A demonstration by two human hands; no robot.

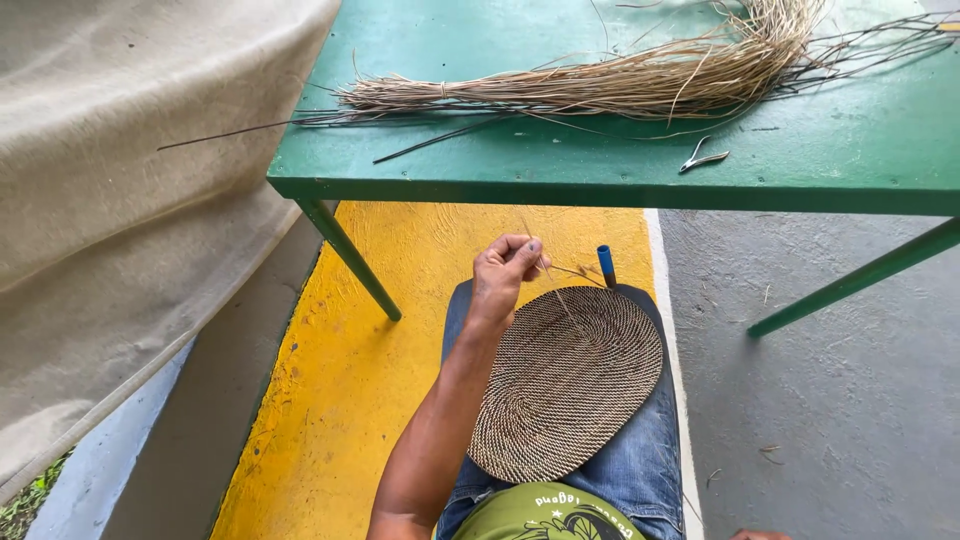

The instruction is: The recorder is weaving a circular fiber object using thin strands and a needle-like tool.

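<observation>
One hand in view, working. Left to right:

Tarp (120,200) hangs at 9 o'clock, beige, clear of the work. Floor below it is painted yellow (330,400), grey concrete (830,400) over at 3 o'clock.

Left hand (507,268) is just above frame centre, raised off the far edge of the mat (568,380). Thumb and fingers pinched on a thin strand (560,268) that runs right toward 1 o'clock of the hand, to the mat's far rim. A second fine strand looks to drop from the pinch onto the mat face; too thin to be sure.

Mat is an oval coiled weave, brown and tan, flat on the person's lap at 6 o'clock, on blue jeans. Blue-tipped tool (605,263) stands just past the mat's far rim at 12 o'clock of it, touching or nearly so; can't tell which.

Table (850,150) is green, across the top. Fibre bundle (620,85) lies on it from 11 to 1 o'clock. Small metal snips (703,156) sit at 1 o'clock, apart from the bundle.

Right hand: only a sliver at the bottom edge near 5 o'clock, state can't be told.

Judgement: stitch at the rim is mid-pull, strand being drawn taut. Next move looks to need steady tension along the strand's line, mat held from shifting, then a re-grip near the rim.
</observation>
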